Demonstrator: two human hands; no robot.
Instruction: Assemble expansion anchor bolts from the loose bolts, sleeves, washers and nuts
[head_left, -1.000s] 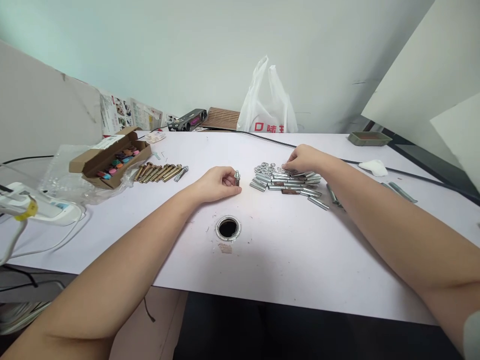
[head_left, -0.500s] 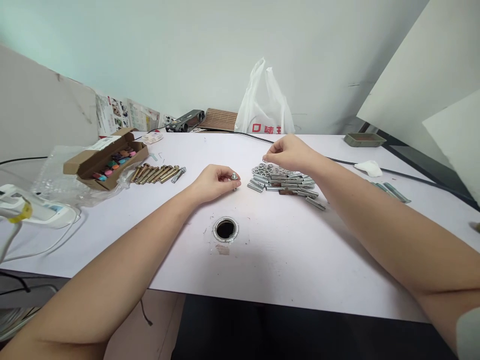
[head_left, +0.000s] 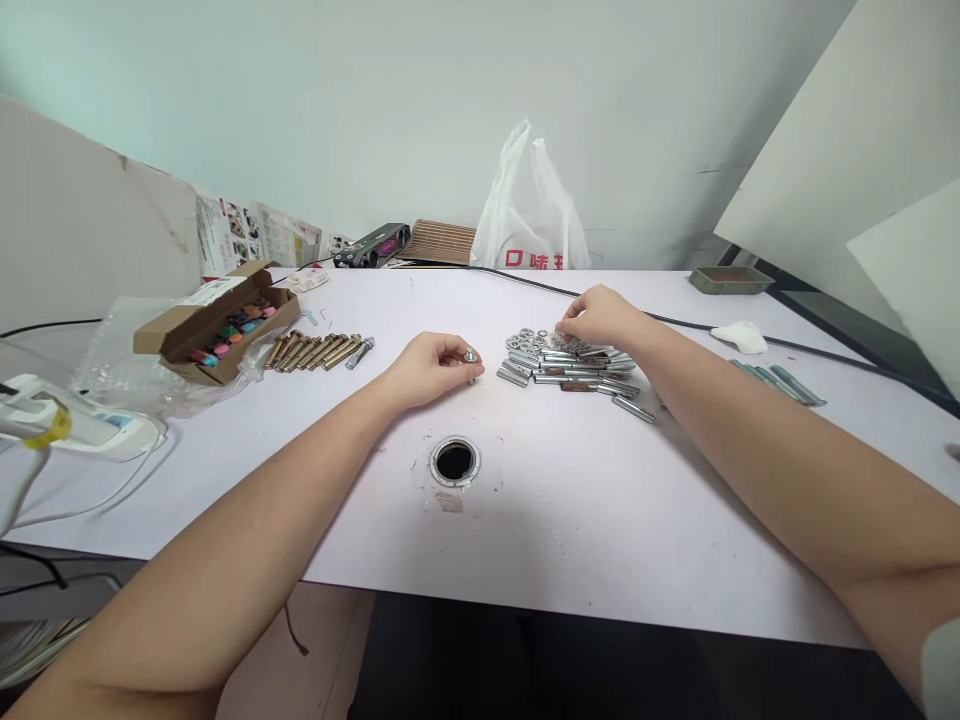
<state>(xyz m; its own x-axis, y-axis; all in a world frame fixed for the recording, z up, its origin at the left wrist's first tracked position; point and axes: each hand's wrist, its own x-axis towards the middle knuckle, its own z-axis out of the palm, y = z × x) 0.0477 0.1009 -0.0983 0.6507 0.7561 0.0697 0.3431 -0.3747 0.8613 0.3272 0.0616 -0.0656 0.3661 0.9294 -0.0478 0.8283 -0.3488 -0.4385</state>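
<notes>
My left hand (head_left: 435, 368) is closed around a silver bolt (head_left: 470, 355); its metal end sticks up between thumb and fingers, and most of its shank is hidden. The hand rests just above the white table, left of the metal parts. My right hand (head_left: 598, 316) has its fingertips pinched together at the far side of a heap of small metal rings, washers or nuts (head_left: 529, 342). What those fingertips hold, if anything, is too small to make out. Nearest me in the same heap lie several silver metal sleeves (head_left: 551, 376), some with brown rusty patches.
Brass-coloured bolts (head_left: 311, 352) lie in a row at the left, beside an open cardboard box (head_left: 196, 345) of colourful pieces. A round hole (head_left: 455, 461) opens in the table. At the back stand a white plastic bag (head_left: 529, 215) and a green tray (head_left: 730, 280); a black cable crosses behind.
My right hand has moved right and slightly down from the left edge of the ring heap to its far side. The left hand keeps its grip on the bolt.
</notes>
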